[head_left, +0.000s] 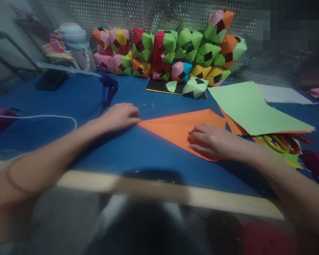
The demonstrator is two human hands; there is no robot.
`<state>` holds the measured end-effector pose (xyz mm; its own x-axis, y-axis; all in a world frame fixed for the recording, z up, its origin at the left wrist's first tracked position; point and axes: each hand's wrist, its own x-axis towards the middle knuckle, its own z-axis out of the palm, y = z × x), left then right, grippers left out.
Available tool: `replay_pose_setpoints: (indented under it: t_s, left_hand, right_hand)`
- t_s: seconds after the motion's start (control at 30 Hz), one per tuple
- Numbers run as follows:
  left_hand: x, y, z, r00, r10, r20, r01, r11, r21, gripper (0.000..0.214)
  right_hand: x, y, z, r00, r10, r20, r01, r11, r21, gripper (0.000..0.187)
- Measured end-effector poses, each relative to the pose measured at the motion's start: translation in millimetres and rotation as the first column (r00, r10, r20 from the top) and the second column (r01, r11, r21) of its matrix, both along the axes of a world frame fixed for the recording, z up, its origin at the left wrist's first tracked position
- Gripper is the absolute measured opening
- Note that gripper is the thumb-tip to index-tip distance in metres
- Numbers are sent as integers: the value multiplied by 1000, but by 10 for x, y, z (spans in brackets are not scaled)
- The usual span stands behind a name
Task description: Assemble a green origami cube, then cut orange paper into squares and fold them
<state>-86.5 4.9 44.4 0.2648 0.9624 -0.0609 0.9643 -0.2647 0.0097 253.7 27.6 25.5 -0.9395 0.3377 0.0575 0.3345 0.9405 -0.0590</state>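
A sheet of orange paper (170, 125), folded to a long point at its left end, lies on the blue table. The thumb and fingers of my left hand (123, 115) are closed at that pointed tip. Toward the wide right end, my right hand (211, 140) rests on the paper with its fingers laid across the surface, slightly bent and holding nothing. Part of the paper's lower right side is hidden under this hand.
Stacked folded-paper blocks (163, 46) line the mesh back panel. Green sheets (257, 109) and scissors (276, 143) lie at right. A blue glue gun (108, 88), a bottle (78, 44) and a dark phone-like object (51, 79) are at left, near a white cable (42, 116).
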Motion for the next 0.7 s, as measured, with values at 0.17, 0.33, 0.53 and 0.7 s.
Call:
replay_pose_setpoints:
  t_s: [0.17,0.33,0.53,0.7]
  left_hand:
    - [-10,-18,28,999,-26,45,18,985,174,23]
    - [411,-371,64,912,-373,170,264,852,453,28]
    - [713,-660,43,812,-581,53,502,742,445,35]
    - [749,-531,-82,929,-368,44,358,922,148,45]
  right_hand:
    - [-10,-4,21,1000,-16,25,16,1000,-5,32]
    - [-24,-17,35,999,-32,23,32,999,-24,32]
    - [-40,-36,66,999,-36,30,37,999,-12,31]
    - [-45,-32,65,998,-43,47,44,999,-28,33]
